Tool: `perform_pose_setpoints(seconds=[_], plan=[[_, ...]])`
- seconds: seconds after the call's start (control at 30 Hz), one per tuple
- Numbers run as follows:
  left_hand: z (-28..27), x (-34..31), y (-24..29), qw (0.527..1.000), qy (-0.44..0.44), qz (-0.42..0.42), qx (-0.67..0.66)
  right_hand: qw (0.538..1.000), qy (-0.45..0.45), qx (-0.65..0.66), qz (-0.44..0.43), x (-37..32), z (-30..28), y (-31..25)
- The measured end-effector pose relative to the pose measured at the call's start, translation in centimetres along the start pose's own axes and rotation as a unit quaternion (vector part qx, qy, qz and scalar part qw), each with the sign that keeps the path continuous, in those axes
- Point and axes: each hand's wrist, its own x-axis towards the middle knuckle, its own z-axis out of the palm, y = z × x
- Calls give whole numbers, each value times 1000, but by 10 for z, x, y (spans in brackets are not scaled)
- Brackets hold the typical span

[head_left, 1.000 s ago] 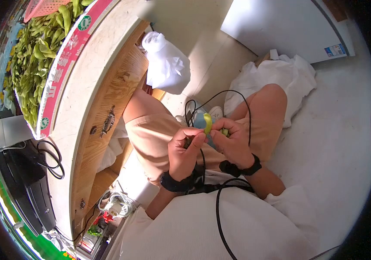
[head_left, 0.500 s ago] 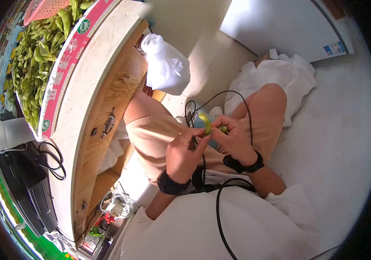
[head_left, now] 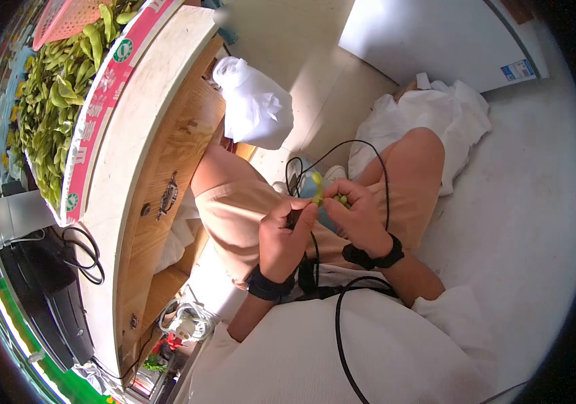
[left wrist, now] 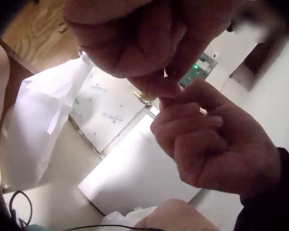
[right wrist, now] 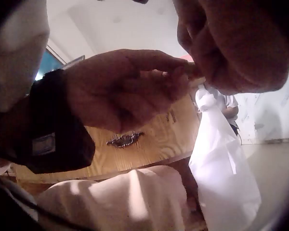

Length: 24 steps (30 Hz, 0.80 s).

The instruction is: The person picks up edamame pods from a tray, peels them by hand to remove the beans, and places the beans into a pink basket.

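Note:
In the head view, a curved green soybean pod [head_left: 317,180] stands up between the fingertips of both hands, above the lap. My left hand [head_left: 282,239] pinches its lower end between thumb and index finger. From the other side, my right hand [head_left: 362,219] has thumb and index fingertips at the same pod, its other fingers curled around several shelled green soybeans [head_left: 344,200]. The left wrist view shows the fingertips of the left hand [left wrist: 135,38] and right hand [left wrist: 212,144] meeting. The pod's lower part is hidden by fingers.
Many soybean pods [head_left: 56,114] lie in a pink-edged box on the counter [head_left: 147,101] at left, with a pink basket [head_left: 76,20] over them. A white plastic bag [head_left: 254,108] hangs beside the counter. Black cables [head_left: 387,182] loop around the hands.
The pod has turned and now looks narrower between the fingertips. The left fingers have closed in after spreading apart half a second ago; the right hand has hardly moved.

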Motion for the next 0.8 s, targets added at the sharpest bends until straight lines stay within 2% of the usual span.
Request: perform_pose_setpoints(seconds=[0.07,0.1,0.17,0.2,0.27,0.4,0.5,0.53,0.57,0.6,0.67,0.8], plan=[[-1,0,0,1000,-5,19,-10,993,-28,106,55,0,1,-9],[-2,-1,0,1000,-5,19,-10,992,-28,106,55,1,0,-11],[-2,-2,0,999,-21,30,-16,995,-80,24,62,2,-5,-12],[-2,-2,1,999,-22,30,-16,995,-79,24,62,3,-6,-11],[-4,-2,2,993,-43,-27,-105,992,-103,38,70,5,-7,-10],[-5,-3,4,983,-31,-60,-173,983,-136,69,100,5,-8,-15],[-1,-4,0,993,-7,-25,-117,981,-139,91,99,3,-5,-14],[1,-3,0,999,15,45,16,988,-120,71,66,4,-1,-13],[2,-2,0,982,37,114,149,993,-102,52,32,4,2,-11],[2,-2,1,981,37,114,150,993,-102,52,32,4,3,-10],[3,0,4,966,38,183,181,990,-102,89,45,4,4,-7],[4,-1,7,966,49,183,177,989,-99,103,25,3,5,-6]])
